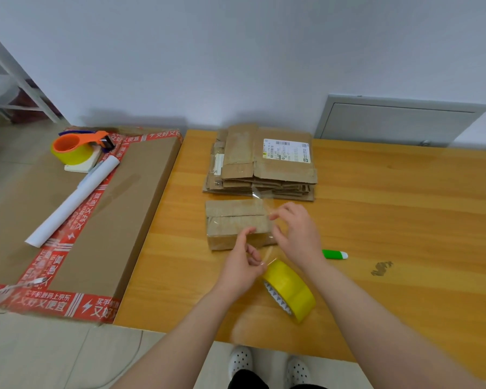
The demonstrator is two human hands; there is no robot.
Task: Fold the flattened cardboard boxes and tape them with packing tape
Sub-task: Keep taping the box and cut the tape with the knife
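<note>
Both bare forearms come in from the bottom edge, left from 7 o'clock, right from 5 o'clock, converging mid-frame. Left hand (240,265): index straight toward 1 o'clock, thumb and other fingers curled, pinching the tape strip (267,209) at its low end (clear film, hard to see). Right hand (299,234) sits at its 2 o'clock, knuckles up, fingertips pinching the strip higher.

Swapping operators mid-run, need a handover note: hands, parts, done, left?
The left grip seems to pinch the strip near the roll; the right grip pinches it at the right end of the box.
The box is folded, on the table, in front of the stack of flat ones; the roll lies by the left grip.
Done: one box folded, clear tape on its top.
Left: press this strip down, cut it, then fold and tape the stack.
</note>
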